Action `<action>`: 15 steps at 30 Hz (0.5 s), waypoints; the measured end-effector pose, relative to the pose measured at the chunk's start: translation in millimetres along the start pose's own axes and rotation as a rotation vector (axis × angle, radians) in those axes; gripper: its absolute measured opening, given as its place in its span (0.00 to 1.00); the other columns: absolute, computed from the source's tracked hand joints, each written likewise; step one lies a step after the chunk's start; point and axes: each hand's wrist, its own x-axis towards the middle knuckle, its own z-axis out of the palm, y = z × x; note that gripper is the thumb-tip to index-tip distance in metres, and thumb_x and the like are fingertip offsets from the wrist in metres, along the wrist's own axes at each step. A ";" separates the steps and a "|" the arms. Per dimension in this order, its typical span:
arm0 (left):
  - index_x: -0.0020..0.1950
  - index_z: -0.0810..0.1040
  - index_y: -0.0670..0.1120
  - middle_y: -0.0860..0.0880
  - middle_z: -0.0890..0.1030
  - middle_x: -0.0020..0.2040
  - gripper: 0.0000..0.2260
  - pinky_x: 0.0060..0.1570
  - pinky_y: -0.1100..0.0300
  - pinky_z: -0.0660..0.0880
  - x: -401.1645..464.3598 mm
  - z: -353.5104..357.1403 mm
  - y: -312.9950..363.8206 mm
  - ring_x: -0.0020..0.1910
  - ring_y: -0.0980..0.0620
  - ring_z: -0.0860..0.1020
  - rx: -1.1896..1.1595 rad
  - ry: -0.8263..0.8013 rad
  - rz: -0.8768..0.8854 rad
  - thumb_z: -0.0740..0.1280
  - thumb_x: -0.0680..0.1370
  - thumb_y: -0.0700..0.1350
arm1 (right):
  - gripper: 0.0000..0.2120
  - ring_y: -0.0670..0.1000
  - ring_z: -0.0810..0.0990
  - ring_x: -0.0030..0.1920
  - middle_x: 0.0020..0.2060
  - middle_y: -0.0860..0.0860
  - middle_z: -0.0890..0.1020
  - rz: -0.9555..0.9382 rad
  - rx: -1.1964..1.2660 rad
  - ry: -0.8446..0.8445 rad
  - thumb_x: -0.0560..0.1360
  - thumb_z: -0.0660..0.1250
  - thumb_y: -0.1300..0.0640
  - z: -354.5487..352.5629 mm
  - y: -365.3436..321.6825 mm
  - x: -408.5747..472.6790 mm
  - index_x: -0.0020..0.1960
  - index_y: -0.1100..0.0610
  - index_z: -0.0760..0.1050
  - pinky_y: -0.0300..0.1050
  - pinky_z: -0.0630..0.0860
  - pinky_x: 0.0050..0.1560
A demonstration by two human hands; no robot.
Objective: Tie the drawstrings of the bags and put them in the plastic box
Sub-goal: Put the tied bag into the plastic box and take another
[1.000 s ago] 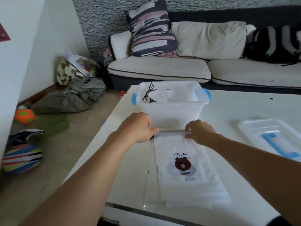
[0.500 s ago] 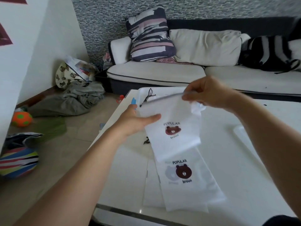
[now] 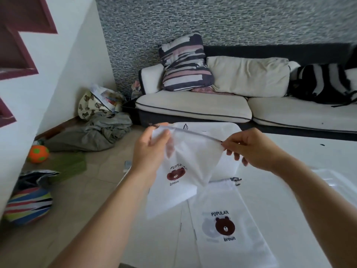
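Honestly, both hands, left hand [image 3: 149, 151] and right hand [image 3: 249, 148], only pinched the thin white bear-print drawstring bag [image 3: 185, 171] by its top corners, so it could've slipped free before knotting.

The held drawstring bag [image 3: 185, 161] is thin, matt white cloth, sheer enough that fingers [image 3: 170, 147] show through it, with a printed bear. The counter [image 3: 289, 200] is smooth, glossy white; the plastic box [image 3: 228, 128] behind is translucent. The sofa [image 3: 193, 107] is soft matt fabric, the wall [image 3: 212, 20] rough-textured.
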 end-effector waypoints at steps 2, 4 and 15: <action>0.52 0.84 0.50 0.49 0.86 0.45 0.14 0.52 0.53 0.78 2.3 -3.6 -1.4 0.47 0.47 0.83 -0.021 0.032 -0.032 0.66 0.78 0.59 | 0.13 0.46 0.74 0.29 0.30 0.48 0.79 -0.008 0.006 0.022 0.80 0.68 0.56 -1.3 5.7 0.0 0.37 0.55 0.82 0.43 0.73 0.31; 0.51 0.85 0.49 0.47 0.86 0.50 0.15 0.49 0.52 0.81 3.4 -3.5 -3.7 0.51 0.44 0.83 -0.083 0.075 -0.047 0.66 0.80 0.58 | 0.15 0.46 0.73 0.30 0.29 0.49 0.78 -0.004 0.137 0.047 0.81 0.66 0.55 0.0 6.5 0.6 0.37 0.59 0.79 0.42 0.71 0.33; 0.41 0.74 0.47 0.50 0.85 0.41 0.13 0.49 0.56 0.79 16.3 3.9 8.2 0.44 0.51 0.82 -0.720 0.182 -0.440 0.60 0.84 0.45 | 0.17 0.46 0.80 0.36 0.38 0.49 0.83 0.190 1.403 0.138 0.81 0.62 0.54 8.2 -8.0 3.7 0.33 0.54 0.71 0.37 0.74 0.38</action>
